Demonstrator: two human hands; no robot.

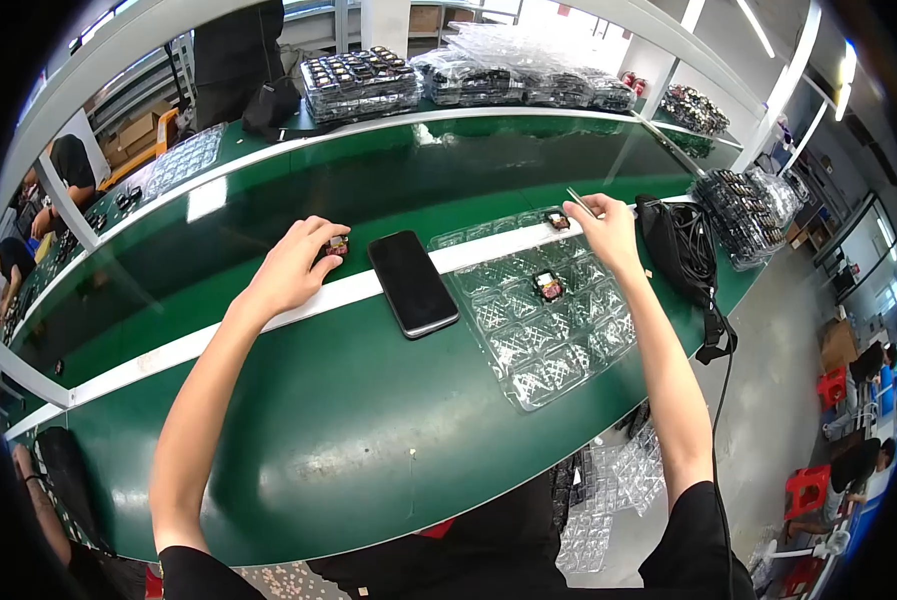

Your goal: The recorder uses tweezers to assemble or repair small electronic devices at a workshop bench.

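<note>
My left hand (293,264) is closed, thumb and fingertips pinching a small dark electronic part (337,245) over the green belt behind the white rail. My right hand (605,232) grips a pair of thin metal tweezers (580,202) that points up and to the left. Just left of those fingers, a small black and white part (557,220) sits in the far row of a clear plastic tray (530,390). Another such part (547,286), with a yellow and reddish face, lies in a pocket further toward me. A black phone (412,284) rests between my hands, partly on the rail.
Right of the tray lies a black bag with a coiled cable (676,245). Stacks of filled trays (361,84) stand on the far ledge, and another stack (738,217) is at the right. A white rail (168,358) crosses the green bench. Other people work at both sides.
</note>
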